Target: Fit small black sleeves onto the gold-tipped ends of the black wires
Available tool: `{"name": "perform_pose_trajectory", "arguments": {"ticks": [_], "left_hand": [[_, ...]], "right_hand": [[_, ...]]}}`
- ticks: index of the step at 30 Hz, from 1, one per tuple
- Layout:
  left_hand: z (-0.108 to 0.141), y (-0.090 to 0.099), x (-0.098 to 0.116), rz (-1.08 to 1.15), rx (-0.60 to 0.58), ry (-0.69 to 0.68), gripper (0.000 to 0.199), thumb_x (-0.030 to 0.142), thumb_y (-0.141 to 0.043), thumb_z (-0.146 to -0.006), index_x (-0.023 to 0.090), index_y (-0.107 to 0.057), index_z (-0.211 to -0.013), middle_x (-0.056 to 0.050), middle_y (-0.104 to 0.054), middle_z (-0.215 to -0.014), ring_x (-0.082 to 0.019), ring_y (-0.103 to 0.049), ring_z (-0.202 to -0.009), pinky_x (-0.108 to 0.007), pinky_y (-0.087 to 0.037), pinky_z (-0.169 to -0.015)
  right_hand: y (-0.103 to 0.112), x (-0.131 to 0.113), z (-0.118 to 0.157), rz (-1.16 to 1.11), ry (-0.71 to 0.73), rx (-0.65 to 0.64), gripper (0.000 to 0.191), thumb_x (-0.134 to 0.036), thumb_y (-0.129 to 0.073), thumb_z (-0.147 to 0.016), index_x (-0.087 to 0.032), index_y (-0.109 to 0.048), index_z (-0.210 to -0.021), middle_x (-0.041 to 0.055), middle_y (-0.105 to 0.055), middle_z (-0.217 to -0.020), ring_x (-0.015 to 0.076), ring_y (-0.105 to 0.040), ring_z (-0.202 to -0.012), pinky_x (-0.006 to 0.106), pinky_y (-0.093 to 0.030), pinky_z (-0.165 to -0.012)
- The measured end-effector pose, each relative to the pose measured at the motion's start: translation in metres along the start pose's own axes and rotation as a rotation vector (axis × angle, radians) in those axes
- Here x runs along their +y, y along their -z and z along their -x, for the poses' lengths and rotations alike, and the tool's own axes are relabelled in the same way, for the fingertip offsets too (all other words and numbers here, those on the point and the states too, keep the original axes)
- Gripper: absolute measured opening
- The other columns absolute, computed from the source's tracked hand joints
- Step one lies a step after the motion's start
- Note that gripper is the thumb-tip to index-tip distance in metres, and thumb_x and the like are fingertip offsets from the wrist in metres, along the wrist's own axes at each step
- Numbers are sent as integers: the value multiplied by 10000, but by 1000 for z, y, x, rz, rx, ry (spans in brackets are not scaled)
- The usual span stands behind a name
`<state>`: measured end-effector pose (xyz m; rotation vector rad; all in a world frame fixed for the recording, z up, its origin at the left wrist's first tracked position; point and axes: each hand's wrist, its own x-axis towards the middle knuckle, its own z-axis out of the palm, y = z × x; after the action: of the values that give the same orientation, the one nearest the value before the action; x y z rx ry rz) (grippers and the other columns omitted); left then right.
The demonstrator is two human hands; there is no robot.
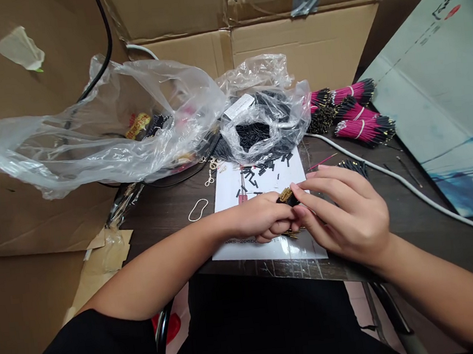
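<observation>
In my left hand is a small bundle of black wires with gold-coloured metal tips, the fingers closed round it. More gold tips stick out below that fist. My right hand meets the bundle from the right, its thumb and index finger closed on the bundle's near end. Whether it pinches a single wire cannot be made out. Under both hands lies a white printed sheet, partly covered by them. Loose short black sleeves are scattered over its upper part.
An opened clear plastic bag full of black sleeves stands behind the sheet. Left of it spreads a larger crumpled bag. Banded pink-and-black wire bundles lie at the back right. A white cable crosses the table; a rubber band lies left.
</observation>
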<state>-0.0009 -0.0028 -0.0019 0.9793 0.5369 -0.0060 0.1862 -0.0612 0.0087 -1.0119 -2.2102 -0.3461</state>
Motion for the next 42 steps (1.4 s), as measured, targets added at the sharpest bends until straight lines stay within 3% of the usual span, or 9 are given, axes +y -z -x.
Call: {"name": "perform_pose_trajectory", "arguments": {"ticks": [4,9,14,20,28,34,42], "left_hand": [[0,-3,2,29,25,-57,228,322,-509,-827,173,-445,-667,95,-250,-424,-39,-164,-350,-176,-152,-334],[-1,-3,5,83,38,-211,217,314,-517,-833,162,-463,-689,104,-222,-425,-32,-151,-356,-181,-148,-371],[0,-5,4,109,28,-341,242,306,-501,-846,164,-438,-659,92,-257,-424,-44,-224,-372,-198,-219,-408],[2,-10,5,76,-33,-342,249,331,-510,-846,153,-457,-680,85,-277,-453,-39,-216,-393,-203,-154,-409],[0,-9,3,57,-56,-335,411,487,-520,-862,163,-415,-632,78,-280,-452,-44,-237,-397,-218,-176,-417],[-1,-6,1,93,-99,-312,361,402,-547,-841,171,-368,-630,82,-288,-468,-35,-232,-402,-196,-170,-416],[-2,-6,1,107,-162,-322,360,340,-518,-873,174,-341,-607,83,-258,-467,-34,-218,-398,-207,-155,-413]], "right_hand": [[1,-1,0,-41,-29,-11,498,-291,-691,-782,-222,-561,-1258,84,-665,-1098,275,-582,-1094,486,-512,-958],[-7,-2,-2,-91,39,4,856,-536,-700,-731,-143,-357,-1410,195,-527,-1325,347,-514,-1220,578,-454,-1017],[-20,-1,0,-146,132,-32,911,-381,-713,-769,-244,-154,-1476,177,-400,-1452,311,-461,-1299,631,-386,-1067],[-20,-1,2,-127,153,42,949,-296,-757,-726,-238,-172,-1470,160,-434,-1436,303,-457,-1299,625,-392,-1073],[-17,-8,0,-33,83,79,729,-414,-689,-784,-167,-379,-1395,150,-544,-1322,284,-492,-1255,577,-409,-1086],[-14,-8,-1,-26,86,-2,680,-303,-641,-833,-133,-354,-1425,147,-553,-1297,275,-470,-1266,563,-384,-1112],[-15,-5,-1,-77,94,12,729,-386,-668,-812,-132,-358,-1420,139,-575,-1259,274,-494,-1235,553,-425,-1090]]}}
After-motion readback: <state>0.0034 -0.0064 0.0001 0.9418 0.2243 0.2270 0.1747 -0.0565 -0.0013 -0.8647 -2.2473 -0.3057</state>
